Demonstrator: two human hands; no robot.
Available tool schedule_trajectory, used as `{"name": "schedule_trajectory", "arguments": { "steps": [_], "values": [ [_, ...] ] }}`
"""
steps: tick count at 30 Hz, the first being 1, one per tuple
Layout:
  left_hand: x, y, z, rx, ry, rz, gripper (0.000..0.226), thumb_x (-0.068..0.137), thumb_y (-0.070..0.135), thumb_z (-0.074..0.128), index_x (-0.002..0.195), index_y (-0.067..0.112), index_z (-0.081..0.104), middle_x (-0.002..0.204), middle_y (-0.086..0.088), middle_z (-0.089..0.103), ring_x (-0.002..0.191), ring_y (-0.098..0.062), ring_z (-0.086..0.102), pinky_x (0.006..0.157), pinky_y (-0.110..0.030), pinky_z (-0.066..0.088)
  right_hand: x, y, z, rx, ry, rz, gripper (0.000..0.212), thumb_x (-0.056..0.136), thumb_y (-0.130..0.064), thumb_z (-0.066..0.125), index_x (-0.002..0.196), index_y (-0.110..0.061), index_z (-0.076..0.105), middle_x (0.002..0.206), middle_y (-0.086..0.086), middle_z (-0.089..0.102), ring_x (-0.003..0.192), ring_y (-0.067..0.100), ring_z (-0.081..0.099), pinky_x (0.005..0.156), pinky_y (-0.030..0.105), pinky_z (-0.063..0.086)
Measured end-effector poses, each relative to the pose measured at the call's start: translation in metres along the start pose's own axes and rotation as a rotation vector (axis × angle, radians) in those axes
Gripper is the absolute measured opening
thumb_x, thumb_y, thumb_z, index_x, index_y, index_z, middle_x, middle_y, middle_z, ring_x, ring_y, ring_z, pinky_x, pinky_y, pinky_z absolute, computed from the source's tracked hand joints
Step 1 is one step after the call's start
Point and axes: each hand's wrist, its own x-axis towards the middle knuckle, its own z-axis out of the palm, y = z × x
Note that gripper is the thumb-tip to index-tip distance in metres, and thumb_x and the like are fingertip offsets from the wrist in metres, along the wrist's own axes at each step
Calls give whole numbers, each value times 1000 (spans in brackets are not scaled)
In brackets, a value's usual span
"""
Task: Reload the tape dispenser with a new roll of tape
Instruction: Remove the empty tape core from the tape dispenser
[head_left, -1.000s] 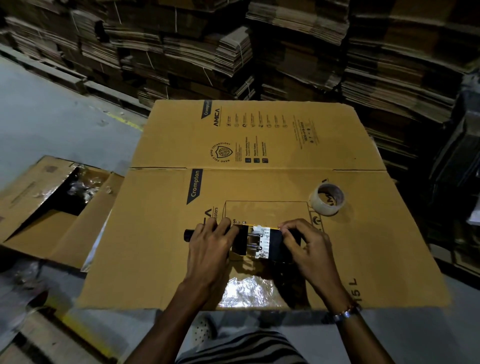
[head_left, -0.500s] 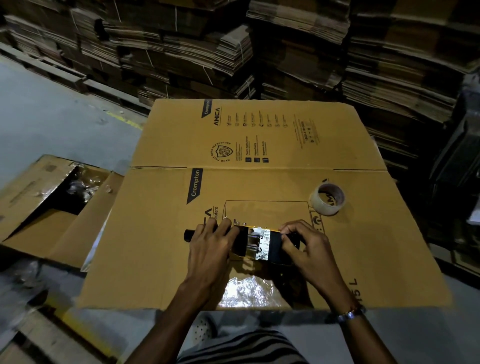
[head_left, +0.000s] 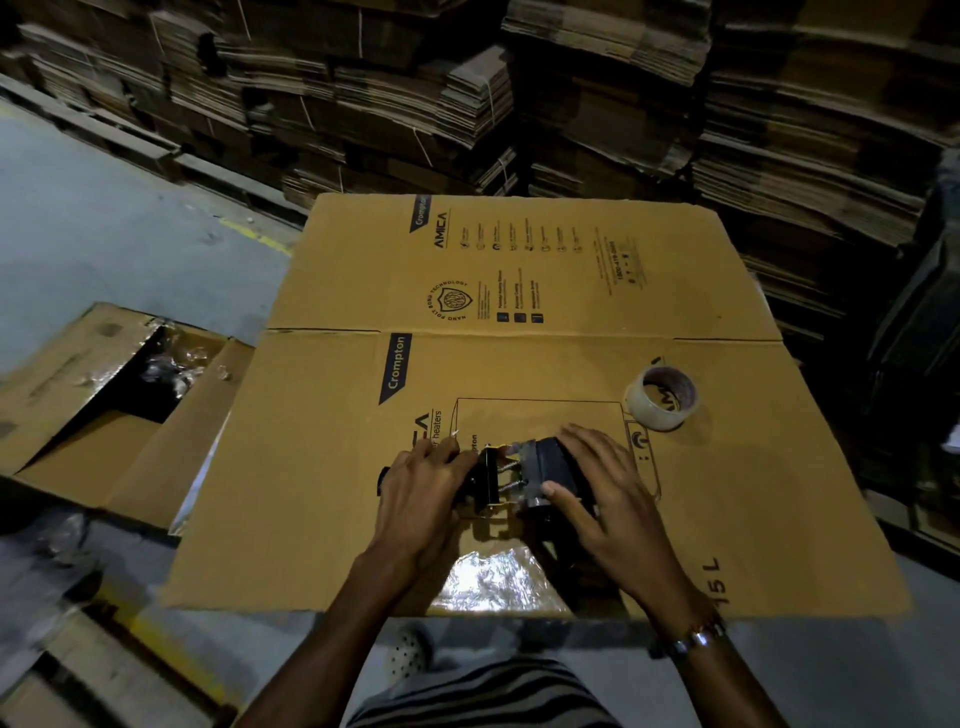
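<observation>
We note a flattened cardboard carton (head_left: 519, 374) serving as work surface, its near edge just in front of the person's body and its far edge close to stacked bundles of flat cardboard (head_left: 571, 104). A fold crease runs across it left to right, about midway.

The tape dispenser (head_left: 524, 480) lies on the near half of the carton, roughly centred, handle end pointing left. Left hand (head_left: 421, 493) is curled round the handle end, gripping it. Right hand (head_left: 605, 491) lies over the dark body at the other end, fingers spread and fairly straight, thumb against the near side; we read it as pressing or steadying, not wrapped round. Between the two hands we see a black plate and two springs or screws.

The roll of tape (head_left: 661, 397) sits flat on the carton, to the right of and beyond the right hand, apart from the dispenser, near the crease. Bare cardboard lies between roll and the carton's right edge.

A shiny patch of clear tape (head_left: 488, 582) is stuck at the near edge, below the hands.

Left of the carton stands an open box (head_left: 104, 415), flaps up, close to the carton's left edge. Grey floor (head_left: 104, 218) stretches beyond it. A bracelet (head_left: 693, 640) shows on the right wrist.
</observation>
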Motion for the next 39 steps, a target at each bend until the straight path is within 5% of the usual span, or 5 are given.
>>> {"name": "schedule_trajectory", "arguments": {
  "steps": [10, 18, 25, 31, 39],
  "values": [
    [5, -5, 16, -271, -99, 62, 39, 100, 45, 55, 134, 26, 59, 122, 1, 68, 111, -20, 61, 85, -32, 48, -4, 14, 2, 144, 229, 191, 51, 100, -46, 51, 146, -24, 50, 156, -6, 41, 146, 10, 34, 117, 39, 36],
    [20, -37, 27, -415, -316, -7, 48, 97, 55, 51, 137, 29, 60, 135, 5, 66, 118, -18, 62, 91, -31, 46, -27, 31, 17, 226, -102, 200, 75, 84, -52, 75, 145, -44, 31, 141, -33, 37, 131, -1, 44, 100, 7, 37],
    [23, -63, 39, -599, -492, 6, 63, 85, 66, 51, 131, 25, 64, 119, 10, 66, 112, -14, 63, 96, -34, 50, -28, 39, 43, 187, -200, 285, 113, 70, -54, 82, 159, -27, 18, 157, -6, 33, 141, 13, 37, 112, 36, 42],
    [33, -85, 45, -505, -573, 30, 49, 84, 51, 60, 124, 24, 70, 111, 9, 70, 105, -16, 65, 96, -39, 51, -31, 33, 64, 244, -252, 243, 81, 68, -38, 85, 136, -35, 39, 135, -18, 49, 122, 9, 56, 96, 28, 51],
    [11, -45, 45, 30, 84, 3, 38, 76, 29, 86, 110, 19, 71, 111, -6, 65, 101, -30, 60, 81, -42, 48, -30, 30, 68, 236, -243, 320, 86, 73, -52, 84, 141, -41, 32, 139, -7, 53, 125, 13, 55, 100, 25, 49]
  ]
}}
